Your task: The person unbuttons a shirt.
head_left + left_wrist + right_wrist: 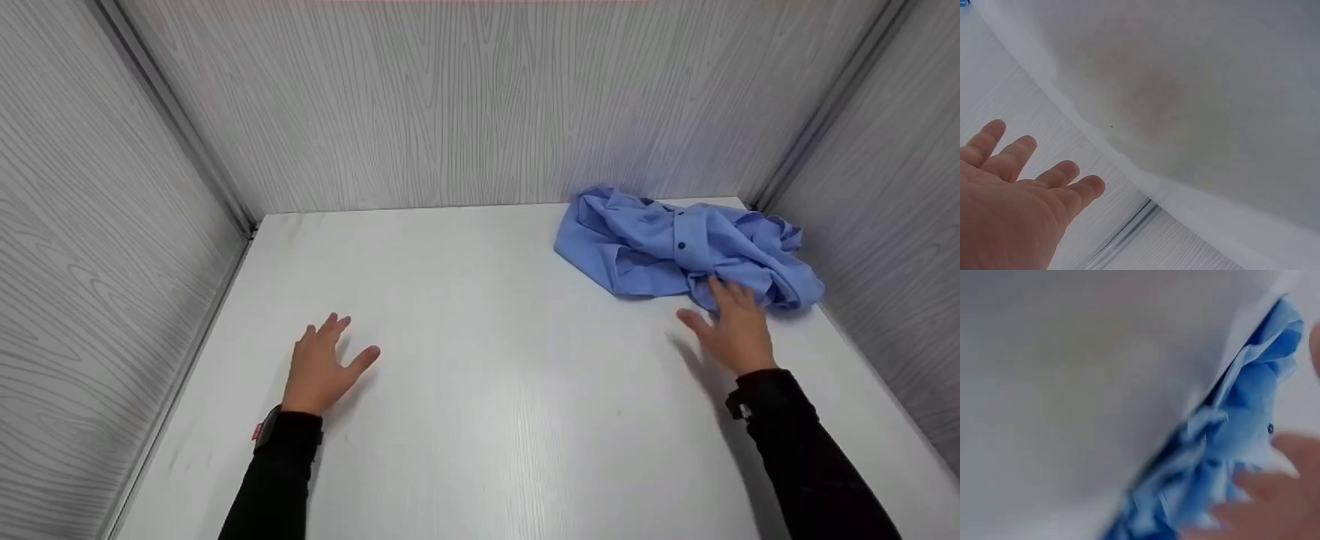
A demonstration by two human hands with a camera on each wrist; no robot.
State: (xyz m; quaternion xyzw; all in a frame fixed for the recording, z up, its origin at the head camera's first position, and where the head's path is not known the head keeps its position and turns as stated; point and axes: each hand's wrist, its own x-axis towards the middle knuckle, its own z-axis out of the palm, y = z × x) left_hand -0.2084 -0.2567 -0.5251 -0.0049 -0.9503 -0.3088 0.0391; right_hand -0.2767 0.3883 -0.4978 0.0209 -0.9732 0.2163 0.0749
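- At the desk's (pixel 480 337) far right corner, a blue shirt (pixel 645 240) lies crumpled, its long axis running roughly along the far edge and slanting nearer toward the right edge.
- Nearer of the two, the right hand (pixel 735 330) is at the shirt's near side, toward its right end; the cloth lies ahead of the fingers and stretches farther to their left.
- Right thumb spread from the fingers, whose tips overlap the cloth; whether they touch it cannot be told, the wrist view being blurred.
- Well apart, toward the desk's left edge, the left hand (pixel 319 371) is spread, holding nothing.
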